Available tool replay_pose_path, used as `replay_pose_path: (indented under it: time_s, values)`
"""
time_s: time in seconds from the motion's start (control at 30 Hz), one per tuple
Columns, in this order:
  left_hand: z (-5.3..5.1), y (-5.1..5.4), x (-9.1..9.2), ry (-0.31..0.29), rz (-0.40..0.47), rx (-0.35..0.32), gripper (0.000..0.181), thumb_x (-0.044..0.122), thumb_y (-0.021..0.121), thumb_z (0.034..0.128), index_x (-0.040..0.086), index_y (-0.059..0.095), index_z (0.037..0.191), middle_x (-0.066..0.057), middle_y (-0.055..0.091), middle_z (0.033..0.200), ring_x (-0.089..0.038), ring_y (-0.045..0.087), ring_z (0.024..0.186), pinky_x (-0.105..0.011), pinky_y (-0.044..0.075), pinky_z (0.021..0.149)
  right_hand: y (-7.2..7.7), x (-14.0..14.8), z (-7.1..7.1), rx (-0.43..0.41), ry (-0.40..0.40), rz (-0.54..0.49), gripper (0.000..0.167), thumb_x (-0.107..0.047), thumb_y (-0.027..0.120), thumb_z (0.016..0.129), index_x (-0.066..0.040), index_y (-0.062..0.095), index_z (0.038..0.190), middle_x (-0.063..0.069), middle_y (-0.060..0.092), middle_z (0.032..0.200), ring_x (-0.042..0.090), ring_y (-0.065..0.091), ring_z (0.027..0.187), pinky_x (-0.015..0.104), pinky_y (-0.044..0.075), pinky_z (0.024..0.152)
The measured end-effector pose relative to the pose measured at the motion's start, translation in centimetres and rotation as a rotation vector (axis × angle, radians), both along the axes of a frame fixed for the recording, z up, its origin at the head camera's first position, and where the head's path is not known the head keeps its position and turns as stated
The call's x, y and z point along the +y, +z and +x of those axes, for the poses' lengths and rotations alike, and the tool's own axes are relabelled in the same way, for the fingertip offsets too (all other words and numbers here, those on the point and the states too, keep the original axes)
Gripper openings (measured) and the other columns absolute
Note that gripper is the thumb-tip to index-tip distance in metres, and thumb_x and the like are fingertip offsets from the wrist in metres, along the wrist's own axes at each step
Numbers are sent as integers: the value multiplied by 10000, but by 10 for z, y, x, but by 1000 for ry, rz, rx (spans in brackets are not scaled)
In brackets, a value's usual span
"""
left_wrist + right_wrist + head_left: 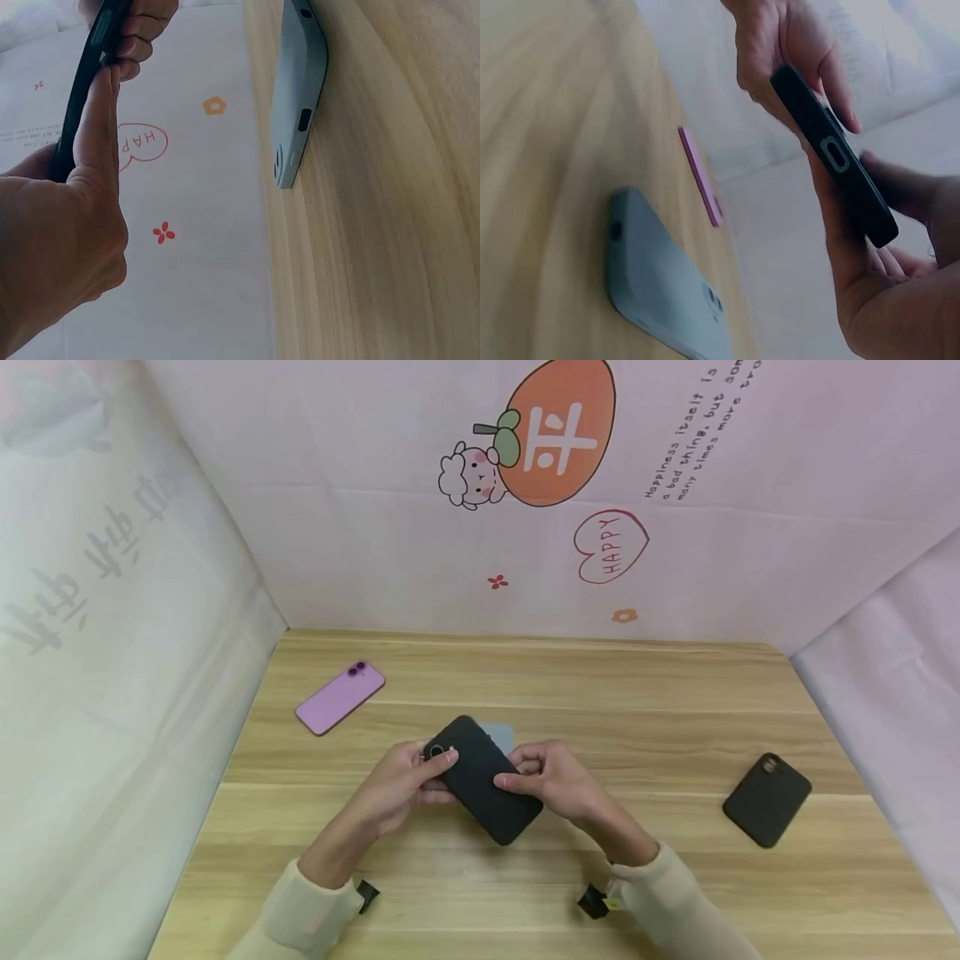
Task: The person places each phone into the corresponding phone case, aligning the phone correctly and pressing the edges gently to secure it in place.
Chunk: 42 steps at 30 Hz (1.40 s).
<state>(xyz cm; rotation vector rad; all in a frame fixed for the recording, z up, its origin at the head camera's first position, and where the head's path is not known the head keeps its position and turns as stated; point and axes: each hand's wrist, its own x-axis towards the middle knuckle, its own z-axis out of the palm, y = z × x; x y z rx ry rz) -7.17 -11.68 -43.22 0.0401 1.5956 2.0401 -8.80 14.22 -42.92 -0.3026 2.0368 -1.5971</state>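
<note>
Both hands hold a black phone case (487, 781) slantwise above the table. My left hand (405, 785) grips its upper left end, thumb on the back beside the camera opening. My right hand (558, 777) pinches the lower right edge, its thumb on the back and curled fingers beneath. An oval port opening shows in the end of the black case (832, 150) in the right wrist view. Whether a phone sits inside, I cannot tell. Partly hidden behind it, a grey-blue phone case (498, 737) lies on the table; its camera end shows in the right wrist view.
A pink phone (341, 697) lies back down at the far left of the wooden table (637, 710). Toward the right edge is another black phone case (768, 800) with a camera cutout. Printed white cloth (375, 552) walls the back and sides.
</note>
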Motion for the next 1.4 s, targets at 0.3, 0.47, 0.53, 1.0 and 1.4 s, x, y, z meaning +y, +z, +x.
replay_pose_path:
  time_s: [0.3,0.47,0.53,1.0,1.4]
  values:
    - [-6,-11,-5,17,-86,21,454,-11,610,1052,-148,481,1466,-301,708,1258,-254,770,1014,-372,639,876,-15,-23,2,-83,-140,-149,203,-112,769,979,53,672,1048,132,805,934,187,778,841,285,633,754]
    - [-12,-12,-18,3,-139,32,421,-12,607,1053,-172,503,1428,-272,739,1202,-215,775,950,-367,644,864,-20,-33,-1,-17,-141,-53,178,-112,776,969,44,699,1004,87,792,860,110,728,778,242,598,694]
    - [-15,-13,-23,-14,-156,36,405,-8,610,1053,-179,519,1408,-272,743,1189,-218,777,949,-369,644,864,-24,-35,-3,4,-141,-41,177,-86,772,964,63,704,1030,97,786,854,99,724,787,249,618,697]
    - [-37,-32,-65,-147,-315,-28,293,20,615,1056,-147,593,1296,-164,785,1023,-170,752,881,-339,655,808,-46,-69,-11,138,-24,121,371,-92,754,973,128,681,1263,196,790,1056,269,783,968,322,649,805]
    - [-41,-42,-78,-157,-394,-63,243,12,600,1060,-137,611,1252,-125,775,963,-178,763,837,-317,657,760,-50,-84,-9,264,57,255,418,-178,721,1011,106,674,1314,143,794,1074,205,776,941,303,639,807]
